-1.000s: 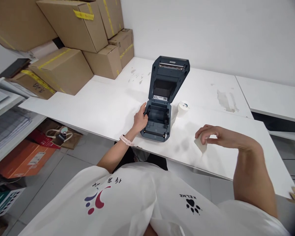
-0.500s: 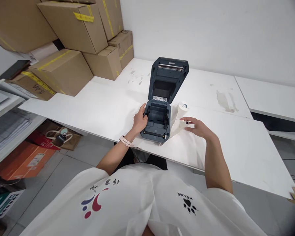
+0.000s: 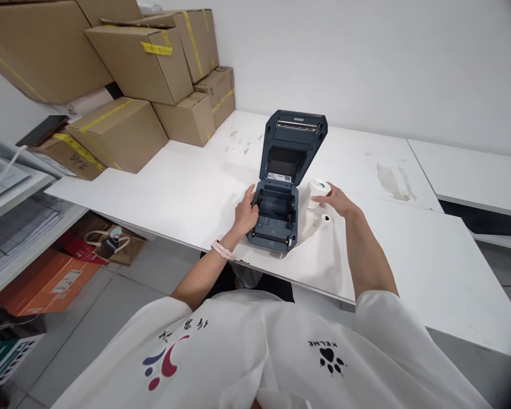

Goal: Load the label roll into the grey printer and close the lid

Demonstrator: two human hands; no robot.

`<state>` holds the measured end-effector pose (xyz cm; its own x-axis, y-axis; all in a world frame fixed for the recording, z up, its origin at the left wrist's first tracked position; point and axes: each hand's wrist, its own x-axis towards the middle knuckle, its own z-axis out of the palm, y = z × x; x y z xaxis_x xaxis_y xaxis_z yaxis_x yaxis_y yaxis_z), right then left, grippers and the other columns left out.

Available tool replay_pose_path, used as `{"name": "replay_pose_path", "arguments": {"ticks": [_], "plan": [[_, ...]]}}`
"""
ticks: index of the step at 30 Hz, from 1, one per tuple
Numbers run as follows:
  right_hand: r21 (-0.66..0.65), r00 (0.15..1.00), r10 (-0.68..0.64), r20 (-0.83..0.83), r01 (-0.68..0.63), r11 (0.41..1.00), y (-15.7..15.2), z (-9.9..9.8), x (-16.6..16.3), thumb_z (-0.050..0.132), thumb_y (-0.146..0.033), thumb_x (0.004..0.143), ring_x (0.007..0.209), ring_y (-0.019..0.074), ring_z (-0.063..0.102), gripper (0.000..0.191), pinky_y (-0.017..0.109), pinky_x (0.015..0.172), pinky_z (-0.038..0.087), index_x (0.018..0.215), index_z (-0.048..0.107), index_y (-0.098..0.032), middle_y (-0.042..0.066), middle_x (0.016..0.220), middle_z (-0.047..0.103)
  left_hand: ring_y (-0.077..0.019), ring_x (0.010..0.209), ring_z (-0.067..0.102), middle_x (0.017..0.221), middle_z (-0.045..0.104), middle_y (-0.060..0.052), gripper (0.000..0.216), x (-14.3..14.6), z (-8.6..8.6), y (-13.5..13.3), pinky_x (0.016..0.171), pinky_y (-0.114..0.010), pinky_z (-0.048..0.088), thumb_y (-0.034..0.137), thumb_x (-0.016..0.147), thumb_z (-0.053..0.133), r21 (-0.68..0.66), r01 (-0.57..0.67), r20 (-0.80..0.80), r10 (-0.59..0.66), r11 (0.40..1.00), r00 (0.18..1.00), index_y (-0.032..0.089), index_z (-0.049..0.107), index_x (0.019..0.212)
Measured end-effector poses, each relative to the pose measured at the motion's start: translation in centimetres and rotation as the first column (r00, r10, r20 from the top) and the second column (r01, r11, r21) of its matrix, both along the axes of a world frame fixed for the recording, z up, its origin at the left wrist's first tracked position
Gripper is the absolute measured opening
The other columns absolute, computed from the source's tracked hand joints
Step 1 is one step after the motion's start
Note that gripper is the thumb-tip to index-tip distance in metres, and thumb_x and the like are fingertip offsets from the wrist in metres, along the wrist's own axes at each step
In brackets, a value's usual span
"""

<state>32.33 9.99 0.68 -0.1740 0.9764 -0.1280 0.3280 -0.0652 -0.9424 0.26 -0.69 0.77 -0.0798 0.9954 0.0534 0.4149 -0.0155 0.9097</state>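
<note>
A dark grey label printer [image 3: 276, 233] stands on the white table with its lid [image 3: 296, 130] raised, its inner bay showing no roll. My left hand [image 3: 246, 215] grips the printer's left edge, fingers along the outside and thumb over the rim. To the right of the printer, my right hand [image 3: 334, 199] has its fingers around a white paper roll [image 3: 318, 188]. Just in front of that roll lies a smaller white roll [image 3: 326, 218] with a dark hole in its end. Pale backing paper [image 3: 306, 224] spreads between the small roll and the printer.
Cardboard boxes [image 3: 128, 133] with yellow tape are stacked at the table's far left, against the wall. The white table [image 3: 187, 193] has its front edge close to my body. Left and below are shelves with papers [image 3: 21, 233] and an orange box [image 3: 46, 281] on the floor.
My right hand has moved from the small roll back to the larger paper roll and closed around it. The small roll now lies free. My left hand stays on the printer.
</note>
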Motion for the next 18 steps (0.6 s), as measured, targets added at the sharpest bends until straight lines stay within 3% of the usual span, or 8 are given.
{"name": "replay_pose_path", "arguments": {"ticks": [4, 6, 8, 10, 13, 15, 18], "plan": [[0.106, 0.993, 0.005, -0.121, 0.008, 0.994, -1.4, 3.2, -0.9, 0.087, -0.060, 0.055, 0.092, 0.0304, 0.071, 0.063, 0.044, 0.084, 0.060, 0.101, 0.066, -0.023, 0.006, 0.092, 0.077, -0.0286, 0.150, 0.048, 0.159, 0.054, -0.011, 0.075, -0.1, 0.0, -0.1, 0.120, -0.050, 0.042, 0.017, 0.089, 0.051, -0.004, 0.018, 0.016, -0.018, 1.000, 1.000, 0.026, 0.032, 0.160], [0.183, 0.990, 0.128, -0.052, -0.117, 0.976, -2.3, 6.1, -2.4, 0.086, -0.061, 0.058, 0.100, 0.0318, 0.070, 0.065, 0.045, 0.090, 0.058, 0.108, 0.067, -0.023, 0.006, 0.102, 0.077, -0.0286, 0.151, 0.047, 0.158, 0.055, -0.010, 0.075, -0.1, 0.2, -0.2, 0.121, -0.050, 0.041, 0.016, 0.088, 0.051, 0.001, 0.020, 0.030, -0.020, 1.000, 0.999, 0.026, 0.032, 0.160], [0.235, 0.944, 0.290, 0.156, -0.321, 0.917, -3.2, 9.1, -5.1, 0.085, -0.057, 0.063, 0.110, 0.0326, 0.069, 0.069, 0.045, 0.095, 0.056, 0.120, 0.065, -0.024, 0.006, 0.119, 0.075, -0.0285, 0.151, 0.048, 0.157, 0.057, -0.009, 0.075, 0.0, 0.3, -0.2, 0.122, -0.050, 0.039, 0.014, 0.087, 0.051, 0.001, 0.015, 0.039, -0.015, 1.000, 0.999, 0.025, 0.033, 0.160], [0.196, 0.799, 0.354, 0.486, -0.494, 0.847, -3.9, 11.2, -8.5, 0.084, -0.051, 0.066, 0.113, 0.0344, 0.068, 0.067, 0.045, 0.095, 0.054, 0.124, 0.063, -0.024, 0.007, 0.125, 0.072, -0.0287, 0.150, 0.049, 0.156, 0.057, -0.010, 0.075, 0.0, 0.5, -0.3, 0.123, -0.051, 0.038, 0.011, 0.087, 0.049, -0.014, 0.008, 0.042, -0.007, 1.000, 0.999, 0.023, 0.033, 0.160], [0.012, 0.447, 0.337, 0.828, -0.616, 0.788, -4.1, 11.8, -13.4, 0.081, -0.044, 0.069, 0.111, 0.0376, 0.068, 0.058, 0.045, 0.091, 0.053, 0.119, 0.064, -0.021, 0.013, 0.123, 0.072, -0.0280, 0.149, 0.050, 0.157, 0.056, -0.012, 0.076, 0.0, 0.8, -0.4, 0.124, -0.051, 0.037, 0.009, 0.087, 0.047, -0.043, -0.005, 0.060, 0.008, 0.999, 0.998, 0.022, 0.033, 0.161], [-0.101, 0.281, 0.340, 0.897, -0.620, 0.778, -3.8, 10.8, -15.6, 0.079, -0.043, 0.071, 0.111, 0.0386, 0.069, 0.055, 0.044, 0.089, 0.053, 0.118, 0.064, -0.019, 0.015, 0.123, 0.072, -0.0279, 0.148, 0.051, 0.157, 0.056, -0.011, 0.076, 0.0, 0.8, -0.4, 0.123, -0.051, 0.037, 0.009, 0.087, 0.047, -0.050, -0.011, 0.078, 0.015, 0.999, 0.997, 0.023, 0.032, 0.161], [-0.177, 0.190, 0.356, 0.915, -0.604, 0.777, -3.2, 8.7, -17.2, 0.078, -0.043, 0.073, 0.114, 0.0397, 0.068, 0.056, 0.045, 0.090, 0.054, 0.121, 0.064, -0.015, 0.018, 0.126, 0.071, -0.0290, 0.147, 0.052, 0.155, 0.057, -0.012, 0.076, 0.0, 0.6, -0.3, 0.122, -0.051, 0.038, 0.009, 0.087, 0.049, -0.037, -0.011, 0.090, 0.015, 0.999, 0.996, 0.023, 0.034, 0.160]]}}
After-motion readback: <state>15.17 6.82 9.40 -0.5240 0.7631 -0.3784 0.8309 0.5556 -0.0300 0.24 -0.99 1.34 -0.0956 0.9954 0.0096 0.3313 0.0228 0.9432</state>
